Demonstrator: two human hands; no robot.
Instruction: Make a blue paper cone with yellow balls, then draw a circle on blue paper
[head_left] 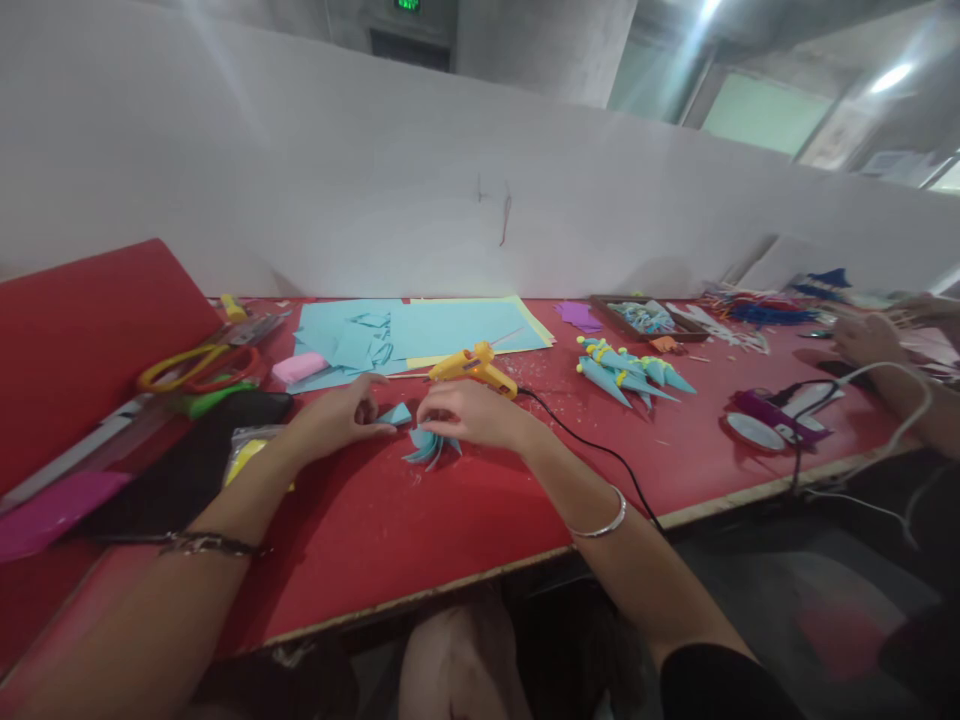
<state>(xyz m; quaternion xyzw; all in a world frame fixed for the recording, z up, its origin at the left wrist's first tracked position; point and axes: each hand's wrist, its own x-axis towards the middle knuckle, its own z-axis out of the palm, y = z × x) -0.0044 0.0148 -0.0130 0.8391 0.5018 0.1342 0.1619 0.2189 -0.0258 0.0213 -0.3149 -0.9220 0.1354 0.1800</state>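
From the head camera, a person's two bare hands meet over a red tabletop [480,510]. The spiky blue paper rosette [431,447] lies on the table's near middle, its thin points fanned toward the near edge. The right hand [472,412] is over its far side, fingers bent down narrowly against it; whether they pinch it cannot be told. Just left, the left hand [349,415] curls, thumb and forefinger a little apart beside a small folded blue paper piece [397,414]; its grip is unclear too. Just beyond the right hand lies a yellow glue gun [472,368]; farther right, a cluster of blue paper cones [626,372] with yellow trim.

The rosette looks very light, fairly crisp at its folds and easily creased, not slippery. Its gathered middle seems the safest hold, with a gentle pinch; the slender points would probably bend. The folded piece would suit fingertips along its edges.
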